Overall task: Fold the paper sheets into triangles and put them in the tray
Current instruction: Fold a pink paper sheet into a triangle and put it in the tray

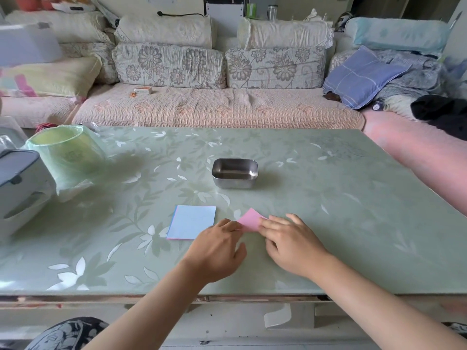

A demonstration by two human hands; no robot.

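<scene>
Left hand pinching pink sheet corner, right hand fingers flat on it

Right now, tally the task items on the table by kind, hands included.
pink sheet: 1, partly folded
paper stack: 1, blue on top, sheet count unclear
tray: 1, empty
hands: 2, left hand and right hand, both on the pink sheet
Total: 5

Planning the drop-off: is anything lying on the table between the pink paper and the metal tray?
Nothing visible does. The pink paper, held by the left hand and right hand, faces bare table up to the metal tray; the blue sheet stack lies aside, leftward.
</scene>
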